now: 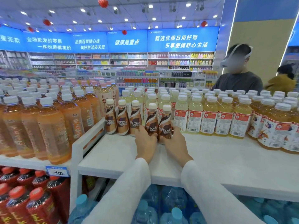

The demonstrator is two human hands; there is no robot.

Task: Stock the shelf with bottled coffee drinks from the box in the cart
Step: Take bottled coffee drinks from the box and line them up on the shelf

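Three brown Nescafe coffee bottles with white caps stand in a row at the back left of the white shelf. In front of them stand two more coffee bottles side by side. My left hand grips the left coffee bottle low down. My right hand grips the right coffee bottle near its base. Both bottles are upright and seem to rest on the shelf top. The box and the cart are out of view.
Pale yellow drink bottles fill the shelf's back and right; orange tea bottles fill the lower shelf at left. Red-capped bottles and blue water jugs sit below. A person in a dark shirt stands behind the shelf.
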